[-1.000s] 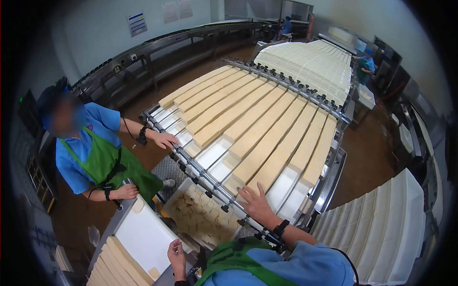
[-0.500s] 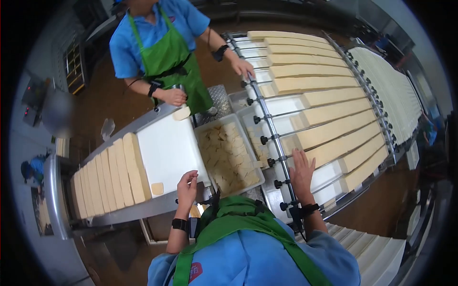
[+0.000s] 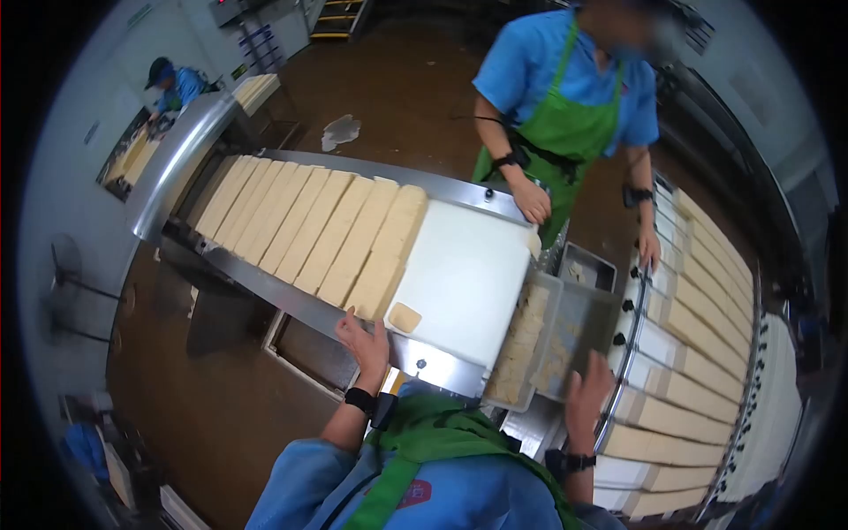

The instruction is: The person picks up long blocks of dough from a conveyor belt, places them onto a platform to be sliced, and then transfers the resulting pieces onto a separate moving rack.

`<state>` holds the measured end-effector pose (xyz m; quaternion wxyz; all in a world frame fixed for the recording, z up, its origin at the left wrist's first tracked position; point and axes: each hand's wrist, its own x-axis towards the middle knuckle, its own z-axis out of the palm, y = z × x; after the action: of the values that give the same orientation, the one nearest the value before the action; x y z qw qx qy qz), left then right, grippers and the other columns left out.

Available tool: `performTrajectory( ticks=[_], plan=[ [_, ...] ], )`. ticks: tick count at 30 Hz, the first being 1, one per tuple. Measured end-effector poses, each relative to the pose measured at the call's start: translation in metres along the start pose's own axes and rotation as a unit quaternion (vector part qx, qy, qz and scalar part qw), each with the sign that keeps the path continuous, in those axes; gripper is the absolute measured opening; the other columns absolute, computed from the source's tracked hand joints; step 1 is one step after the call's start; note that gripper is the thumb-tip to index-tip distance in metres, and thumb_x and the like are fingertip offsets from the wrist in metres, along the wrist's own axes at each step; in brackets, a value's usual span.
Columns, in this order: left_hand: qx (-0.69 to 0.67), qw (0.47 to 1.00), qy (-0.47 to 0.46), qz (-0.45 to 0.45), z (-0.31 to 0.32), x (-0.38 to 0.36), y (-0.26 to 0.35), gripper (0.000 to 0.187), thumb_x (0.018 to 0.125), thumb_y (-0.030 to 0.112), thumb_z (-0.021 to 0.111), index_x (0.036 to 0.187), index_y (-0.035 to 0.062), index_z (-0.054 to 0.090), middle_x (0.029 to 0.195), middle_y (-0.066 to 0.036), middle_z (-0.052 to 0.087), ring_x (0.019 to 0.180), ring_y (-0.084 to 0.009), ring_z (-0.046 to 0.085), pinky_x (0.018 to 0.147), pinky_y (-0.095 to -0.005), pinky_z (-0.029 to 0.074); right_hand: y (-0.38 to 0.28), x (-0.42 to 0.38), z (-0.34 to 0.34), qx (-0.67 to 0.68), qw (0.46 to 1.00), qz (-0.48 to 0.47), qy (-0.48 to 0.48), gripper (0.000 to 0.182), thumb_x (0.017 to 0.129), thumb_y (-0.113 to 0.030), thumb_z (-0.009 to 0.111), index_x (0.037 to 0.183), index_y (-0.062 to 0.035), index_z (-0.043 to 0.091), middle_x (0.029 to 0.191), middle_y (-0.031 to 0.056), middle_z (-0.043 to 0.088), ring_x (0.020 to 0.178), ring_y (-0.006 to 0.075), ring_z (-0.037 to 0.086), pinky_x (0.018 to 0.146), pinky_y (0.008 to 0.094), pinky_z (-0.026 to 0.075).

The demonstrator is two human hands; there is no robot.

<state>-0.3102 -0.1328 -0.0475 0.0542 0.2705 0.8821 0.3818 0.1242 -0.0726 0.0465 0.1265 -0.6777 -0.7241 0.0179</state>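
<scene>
My left hand (image 3: 364,343) is at the near metal edge of the conveyor, fingers apart, with its fingertips right at the end of the closest long pale-yellow slab (image 3: 389,243). A small thin offcut (image 3: 405,318) of the same colour lies just right of it on the white belt (image 3: 459,265). My right hand (image 3: 587,393) holds nothing; its fingers stretch upward beside the metal rail (image 3: 625,371) of the slotted rack. Long pale slabs (image 3: 685,389) rest side by side in that rack, between thin rods.
A bin of pale scraps (image 3: 519,344) stands between conveyor and rack, with a grey tray (image 3: 587,268) beyond. Across from me a co-worker in a green apron (image 3: 552,106) has one hand by the belt end, another on the rail. Another person (image 3: 181,84) works far left.
The view has swung toward the conveyor. My left hand has moved left to the slab's end, and my right hand has lifted off the rack. The slabs on the belt look more spread out.
</scene>
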Motion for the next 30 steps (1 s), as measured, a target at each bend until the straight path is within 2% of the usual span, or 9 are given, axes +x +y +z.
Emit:
performTrajectory(
  ticks=[1,3,5,9,12,19,21,27,30],
  plan=[
    [-0.002,1.000,0.006,-0.009,-0.001,0.005,-0.006,0.072,0.086,0.020,0.076,0.146,-0.0012,0.041,0.135,-0.028,0.037,0.125,-0.0438,0.041,0.110,-0.0504,0.033,-0.031,0.027,0.010,0.118,0.990,-0.071,-0.011,0.060,0.092,-0.021,0.069,0.147,-0.0038,0.051,0.147,0.0238,0.049,0.139,0.0403,0.043,0.118,0.0557,0.029],
    [0.000,1.000,0.005,0.002,0.001,0.018,-0.012,0.078,0.083,0.018,0.080,0.146,-0.0015,0.041,0.135,-0.028,0.037,0.124,-0.0448,0.044,0.109,-0.0501,0.037,-0.102,0.083,0.037,0.160,0.969,-0.190,-0.013,0.051,0.092,-0.017,0.070,0.139,-0.0022,0.058,0.132,0.0229,0.057,0.125,0.0395,0.051,0.109,0.0493,0.039],
    [-0.015,1.000,-0.019,0.008,-0.001,0.028,-0.008,0.080,0.081,0.018,0.082,0.147,-0.0013,0.040,0.134,-0.028,0.037,0.123,-0.0458,0.046,0.107,-0.0503,0.041,-0.171,0.136,0.075,0.228,0.937,-0.260,-0.042,0.047,0.092,-0.017,0.070,0.135,-0.0016,0.061,0.125,0.0217,0.060,0.119,0.0393,0.053,0.105,0.0490,0.042],
    [-0.012,0.996,-0.087,0.004,-0.008,0.040,0.015,0.084,0.078,0.017,0.085,0.147,-0.0010,0.040,0.133,-0.028,0.037,0.117,-0.0482,0.053,0.100,-0.0503,0.049,-0.290,0.215,0.138,0.248,0.900,-0.346,-0.092,0.050,0.091,-0.018,0.071,0.136,0.0000,0.060,0.126,0.0193,0.058,0.118,0.0383,0.053,0.103,0.0486,0.042],
    [-0.025,0.994,-0.111,-0.009,-0.016,0.047,0.024,0.085,0.078,0.018,0.085,0.147,-0.0008,0.039,0.131,-0.027,0.038,0.116,-0.0477,0.054,0.098,-0.0505,0.051,-0.348,0.252,0.176,0.209,0.909,-0.354,-0.072,0.052,0.089,-0.023,0.073,0.135,-0.0001,0.061,0.127,0.0173,0.057,0.121,0.0362,0.051,0.104,0.0491,0.040],
    [-0.023,0.987,-0.156,-0.028,-0.019,0.050,0.027,0.091,0.077,0.022,0.088,0.149,0.0010,0.037,0.130,-0.024,0.038,0.113,-0.0469,0.055,0.092,-0.0505,0.052,-0.396,0.286,0.206,0.052,0.944,-0.318,-0.064,0.051,0.086,-0.034,0.076,0.125,-0.0027,0.065,0.122,0.0144,0.056,0.118,0.0323,0.050,0.099,0.0523,0.038],
    [-0.015,0.984,-0.174,-0.035,-0.019,0.049,0.030,0.089,0.079,0.023,0.087,0.149,-0.0008,0.037,0.131,-0.026,0.039,0.116,-0.0459,0.055,0.097,-0.0480,0.052,-0.402,0.286,0.207,0.048,0.946,-0.315,-0.058,0.051,0.086,-0.036,0.076,0.123,-0.0028,0.066,0.120,0.0143,0.057,0.117,0.0321,0.050,0.098,0.0521,0.037],
    [0.007,0.981,-0.190,-0.046,-0.018,0.047,0.038,0.089,0.082,0.022,0.085,0.151,-0.0007,0.034,0.136,-0.028,0.037,0.120,-0.0481,0.053,0.099,-0.0504,0.049,-0.414,0.287,0.202,0.003,0.949,-0.305,-0.084,0.052,0.086,-0.042,0.075,0.120,-0.0027,0.066,0.117,0.0141,0.058,0.116,0.0312,0.051,0.093,0.0507,0.038],
    [0.013,0.982,-0.183,-0.052,-0.015,0.047,0.042,0.091,0.080,0.024,0.087,0.152,0.0017,0.035,0.135,-0.027,0.040,0.121,-0.0481,0.052,0.096,-0.0516,0.049,-0.411,0.293,0.200,-0.002,0.940,-0.326,-0.099,0.052,0.086,-0.044,0.075,0.117,-0.0025,0.067,0.114,0.0142,0.062,0.113,0.0306,0.054,0.091,0.0493,0.038]
  ],
)
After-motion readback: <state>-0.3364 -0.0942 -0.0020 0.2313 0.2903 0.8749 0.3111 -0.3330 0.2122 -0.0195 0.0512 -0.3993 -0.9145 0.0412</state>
